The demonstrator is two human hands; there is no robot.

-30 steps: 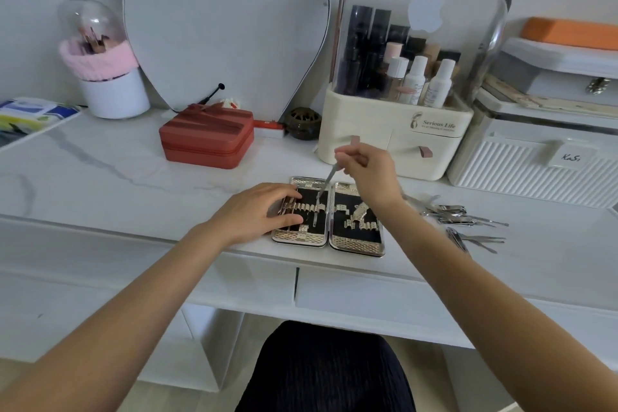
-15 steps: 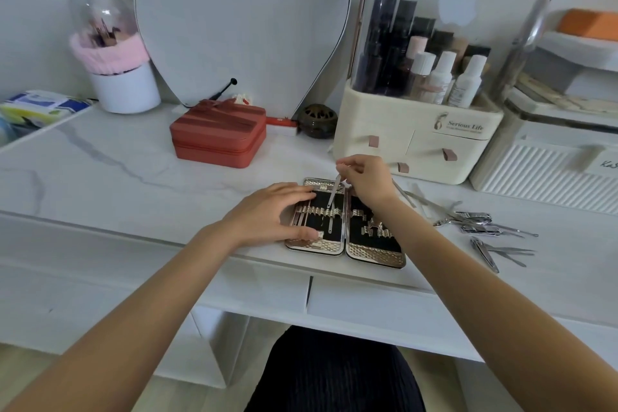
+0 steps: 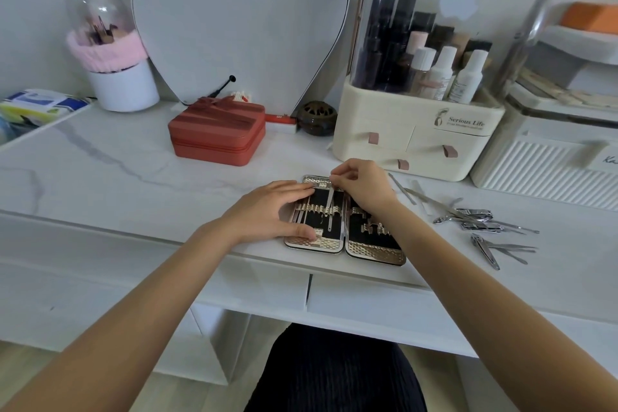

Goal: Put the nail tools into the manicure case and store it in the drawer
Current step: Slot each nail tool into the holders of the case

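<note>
Your left hand (image 3: 267, 211) lies flat, fingers released, on the open manicure case (image 3: 344, 244) at the desk's front edge (image 3: 133, 237); your right hand (image 3: 364, 187) pinches a thin tool (image 3: 329, 211) over its left half; loose nail tools (image 3: 475, 221) lie apart to the right.

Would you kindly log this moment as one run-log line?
left hand steadies open case | right hand slots thin tool into left half | loose tools remain on desk

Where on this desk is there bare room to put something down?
The widest bare patch is left of the manicure case, in front of the red box. It is crowded right of the case, where loose nail tools lie before the cosmetics organizer.
</note>
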